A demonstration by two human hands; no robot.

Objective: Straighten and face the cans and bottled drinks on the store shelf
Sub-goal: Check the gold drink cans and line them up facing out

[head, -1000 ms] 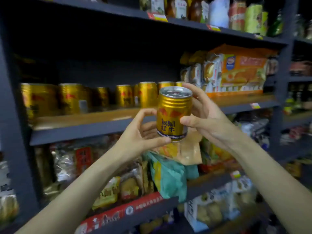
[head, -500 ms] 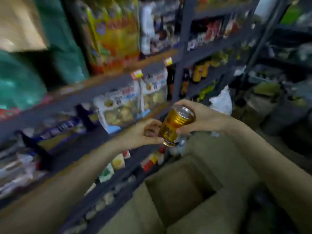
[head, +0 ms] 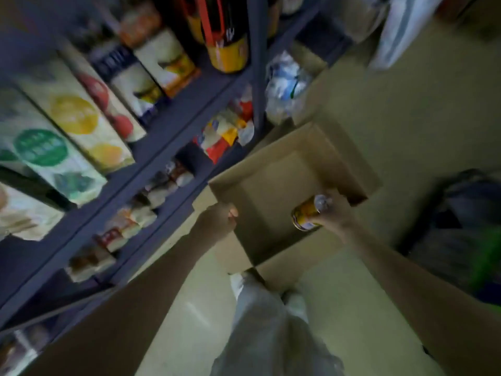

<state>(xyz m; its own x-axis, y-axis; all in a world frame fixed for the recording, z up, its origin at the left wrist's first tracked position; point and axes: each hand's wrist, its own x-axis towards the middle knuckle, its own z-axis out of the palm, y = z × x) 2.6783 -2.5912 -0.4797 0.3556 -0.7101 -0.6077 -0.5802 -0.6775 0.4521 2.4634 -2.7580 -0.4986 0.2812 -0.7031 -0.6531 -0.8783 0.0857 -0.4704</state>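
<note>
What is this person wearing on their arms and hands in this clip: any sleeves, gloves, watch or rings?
Nothing that shows. Both forearms are bare as far as the frame reaches, with no sleeve edge in view. The left hand and right hand are ungloved; no watch or bracelet shows. The blur hides any rings.

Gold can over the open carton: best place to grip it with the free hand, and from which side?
Grip the gold can round its bare lower body, coming from the left. It lies tilted, silver top toward the right hand, which already holds the top end; the bottom end points left and down over the cardboard box. The left hand is nearest that side.
</note>
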